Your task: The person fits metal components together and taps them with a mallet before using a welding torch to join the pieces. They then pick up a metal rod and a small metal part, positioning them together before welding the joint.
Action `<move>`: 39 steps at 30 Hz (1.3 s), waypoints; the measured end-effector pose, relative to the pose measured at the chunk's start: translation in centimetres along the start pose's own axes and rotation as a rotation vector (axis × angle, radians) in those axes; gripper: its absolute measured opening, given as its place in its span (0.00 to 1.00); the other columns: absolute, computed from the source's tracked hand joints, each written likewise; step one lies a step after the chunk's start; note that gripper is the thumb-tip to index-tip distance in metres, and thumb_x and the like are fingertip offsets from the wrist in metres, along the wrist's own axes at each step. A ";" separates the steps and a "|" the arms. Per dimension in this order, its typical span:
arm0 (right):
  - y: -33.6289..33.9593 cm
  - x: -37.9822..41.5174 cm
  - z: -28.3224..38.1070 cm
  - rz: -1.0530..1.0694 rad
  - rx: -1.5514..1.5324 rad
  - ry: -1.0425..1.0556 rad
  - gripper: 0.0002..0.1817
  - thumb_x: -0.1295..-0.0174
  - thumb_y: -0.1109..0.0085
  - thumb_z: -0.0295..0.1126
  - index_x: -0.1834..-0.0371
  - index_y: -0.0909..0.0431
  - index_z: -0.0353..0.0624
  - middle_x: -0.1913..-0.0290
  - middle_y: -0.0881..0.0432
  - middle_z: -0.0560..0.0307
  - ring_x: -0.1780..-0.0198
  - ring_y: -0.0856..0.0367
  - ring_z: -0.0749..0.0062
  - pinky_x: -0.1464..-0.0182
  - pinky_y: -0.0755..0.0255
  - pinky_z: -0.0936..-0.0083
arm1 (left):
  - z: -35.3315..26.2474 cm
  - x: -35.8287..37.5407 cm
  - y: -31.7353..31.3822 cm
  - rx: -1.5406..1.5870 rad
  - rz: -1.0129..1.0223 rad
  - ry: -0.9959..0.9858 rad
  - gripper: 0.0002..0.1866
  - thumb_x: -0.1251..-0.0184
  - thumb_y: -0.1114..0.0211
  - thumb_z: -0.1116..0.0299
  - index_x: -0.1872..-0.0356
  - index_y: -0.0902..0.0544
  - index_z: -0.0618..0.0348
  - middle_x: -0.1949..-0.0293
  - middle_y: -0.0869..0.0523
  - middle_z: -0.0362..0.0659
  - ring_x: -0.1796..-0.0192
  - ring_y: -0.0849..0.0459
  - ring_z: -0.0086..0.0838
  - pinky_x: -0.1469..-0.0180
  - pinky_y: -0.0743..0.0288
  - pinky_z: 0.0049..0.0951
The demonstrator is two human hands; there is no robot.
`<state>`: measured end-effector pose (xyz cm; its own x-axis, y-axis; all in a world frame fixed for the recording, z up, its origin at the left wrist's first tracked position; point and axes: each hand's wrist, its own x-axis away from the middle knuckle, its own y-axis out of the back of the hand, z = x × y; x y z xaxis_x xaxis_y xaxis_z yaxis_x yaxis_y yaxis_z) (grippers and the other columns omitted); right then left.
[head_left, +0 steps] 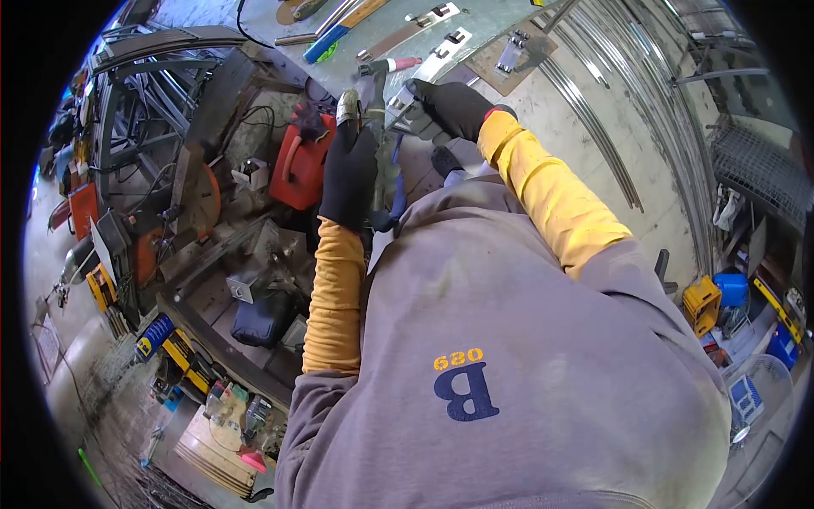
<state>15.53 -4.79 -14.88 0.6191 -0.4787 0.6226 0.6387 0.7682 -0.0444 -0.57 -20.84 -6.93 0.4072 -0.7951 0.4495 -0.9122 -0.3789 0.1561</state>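
My left hand (pixel 349 174), in a black glove with a worn grey fingertip, is closed around the handle of a welding torch (pixel 373 92). The torch's pink nozzle with its white collar points right, over the bench edge. My right hand (pixel 449 110), gloved in black, grips the near end of a flat metal strip (pixel 437 61) between thumb and fingers. A small latch-like fitting sits on the strip's far part. Beside it on the bench lies a second metal strip (pixel 405 36) with a similar fitting.
A grey metal bench (pixel 352 72) holds a blue-handled tool (pixel 326 41) and a brown plate with a metal fitting (pixel 511 53). Long metal bars (pixel 593 127) lie at right. A red case (pixel 298 161) stands left of my arm, near steel frames (pixel 153 93).
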 end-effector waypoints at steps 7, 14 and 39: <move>2.6 4.6 -0.1 -0.458 0.228 0.229 0.24 0.35 0.32 0.53 0.54 0.11 0.41 0.67 0.12 0.55 0.66 0.14 0.72 0.60 0.21 0.73 | 0.1 -1.2 -1.8 0.074 0.007 0.044 0.19 0.18 0.43 0.58 0.35 0.23 0.55 0.60 0.12 0.44 0.74 0.15 0.27 0.77 0.20 0.29; 3.4 4.2 2.9 -1.140 0.974 0.883 0.46 0.48 0.20 0.55 0.27 0.27 0.48 0.38 0.18 0.53 0.33 0.25 0.67 0.31 0.32 0.58 | -0.3 -2.3 -2.2 -0.068 0.049 0.043 0.18 0.19 0.43 0.59 0.37 0.23 0.56 0.61 0.13 0.44 0.75 0.15 0.27 0.79 0.21 0.30; 2.7 0.7 1.4 -0.990 0.722 0.753 0.45 0.44 0.31 0.64 0.25 0.26 0.53 0.25 0.25 0.52 0.20 0.39 0.43 0.18 0.56 0.42 | -3.4 0.1 -5.6 -0.130 -0.071 0.018 0.16 0.21 0.43 0.61 0.44 0.21 0.62 0.65 0.15 0.41 0.78 0.20 0.24 0.78 0.26 0.26</move>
<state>17.01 -2.45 -13.50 0.3016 -0.8652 -0.4006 0.7153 -0.0726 0.6951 4.45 -17.16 -4.74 0.4707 -0.7595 0.4489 -0.8801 -0.3683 0.2996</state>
